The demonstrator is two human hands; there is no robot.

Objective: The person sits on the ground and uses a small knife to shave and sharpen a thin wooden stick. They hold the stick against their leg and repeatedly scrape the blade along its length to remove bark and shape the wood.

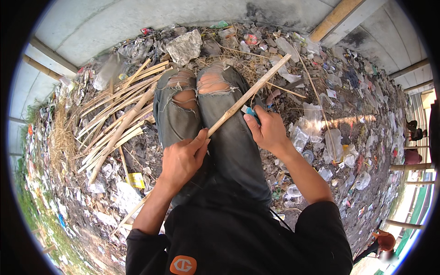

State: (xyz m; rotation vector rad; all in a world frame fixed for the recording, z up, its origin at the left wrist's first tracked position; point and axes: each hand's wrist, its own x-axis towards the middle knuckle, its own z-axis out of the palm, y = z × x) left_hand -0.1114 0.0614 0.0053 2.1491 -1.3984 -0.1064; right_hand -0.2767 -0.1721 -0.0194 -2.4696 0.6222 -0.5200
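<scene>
The person sat with both legs stretched out, in torn grey jeans (215, 123). A long thin bamboo stick (250, 94) lay slanted across the lap. The step in hand looked like shaving the stick with a small knife.

To do this well, I think the stick had to be held tight at the near end so it could not roll. The blade should go away from the body and away from the other hand, in long light strokes. The legs were right under the stick, so the blade should stay flat and not dig down.

The left hand (183, 158) was closed around the near end of the stick, with the thumb pressed along the top. From there the stick ran up and away, past the right hand, and its far end stuck out over the ground beyond the knees.

The right hand (268, 130) was curled shut around a small tool with a blue handle (251, 112). The tool touched the stick near its middle. The blade was too small to see well.

Out past the left hand lay a pile of split bamboo strips (119, 119). A grey rock (184, 46) sat beyond the knees. Out past the right hand, the ground was covered with plastic rubbish (330, 137).
</scene>
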